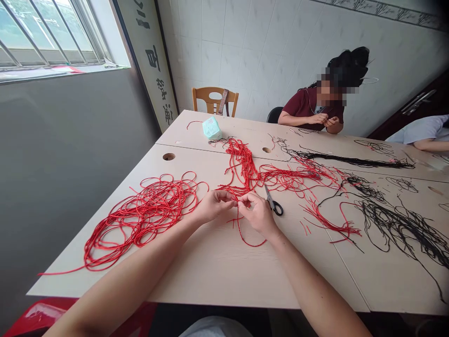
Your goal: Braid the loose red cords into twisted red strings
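As the left hand (213,207) and right hand (257,214) meet over the table (217,276), their fingers (245,199) pinch a thin red cord (242,229) between them, its length looping down just below. Left of the fingers lies a loose heap of red cord (140,220); straight ahead sits a tangle of knotted red strands (240,164). Just right of the fingers rest black-handled scissors (275,207), and farther right spreads a mass of black cord (403,229). Well beyond, a seated person (312,112) has both hands raised together.
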{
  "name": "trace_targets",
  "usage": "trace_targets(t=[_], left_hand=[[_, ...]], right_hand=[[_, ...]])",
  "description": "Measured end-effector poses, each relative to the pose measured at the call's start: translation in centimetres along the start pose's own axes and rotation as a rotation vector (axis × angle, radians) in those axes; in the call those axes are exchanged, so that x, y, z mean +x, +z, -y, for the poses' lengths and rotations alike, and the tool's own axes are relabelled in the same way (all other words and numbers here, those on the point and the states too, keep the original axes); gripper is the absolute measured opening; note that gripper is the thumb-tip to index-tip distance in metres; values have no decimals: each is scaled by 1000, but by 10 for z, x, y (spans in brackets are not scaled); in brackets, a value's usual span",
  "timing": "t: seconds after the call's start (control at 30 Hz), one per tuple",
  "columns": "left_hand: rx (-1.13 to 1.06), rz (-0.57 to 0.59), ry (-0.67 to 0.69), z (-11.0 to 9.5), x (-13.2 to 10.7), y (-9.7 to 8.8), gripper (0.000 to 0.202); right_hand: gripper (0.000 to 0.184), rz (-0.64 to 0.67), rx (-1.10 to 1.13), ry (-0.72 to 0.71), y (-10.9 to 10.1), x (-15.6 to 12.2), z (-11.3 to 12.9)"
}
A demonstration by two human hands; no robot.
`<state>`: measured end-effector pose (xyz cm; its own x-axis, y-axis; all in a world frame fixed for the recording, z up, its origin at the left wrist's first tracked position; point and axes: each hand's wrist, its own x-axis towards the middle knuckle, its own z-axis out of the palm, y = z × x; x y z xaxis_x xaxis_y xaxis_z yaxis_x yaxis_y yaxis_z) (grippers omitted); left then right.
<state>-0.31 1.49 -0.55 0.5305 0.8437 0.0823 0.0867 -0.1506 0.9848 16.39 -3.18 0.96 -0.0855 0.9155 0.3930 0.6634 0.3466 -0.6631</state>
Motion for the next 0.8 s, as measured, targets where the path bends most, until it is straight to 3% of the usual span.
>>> trace_targets(t=[0.17, 0.27, 0.5, 0.67, 0.8], left_hand=[[197, -48, 82, -5, -3, 1, 22], [227, -74, 103, -6, -3, 1, 19], [24, -9, 32, 3, -1, 1, 18], [-95, 59, -9, -2, -2, 0, 13], [-168, 113, -17, -8, -4, -2, 21]], right_hand=[[11, 5, -63, -16, 1, 0, 2], [4, -41, -101, -33, 1, -1, 2], [8, -78, -218, -157, 4, -3, 1], [11, -67, -166, -107, 0, -1, 0], [13, -52, -61, -39, -6, 1, 2]])
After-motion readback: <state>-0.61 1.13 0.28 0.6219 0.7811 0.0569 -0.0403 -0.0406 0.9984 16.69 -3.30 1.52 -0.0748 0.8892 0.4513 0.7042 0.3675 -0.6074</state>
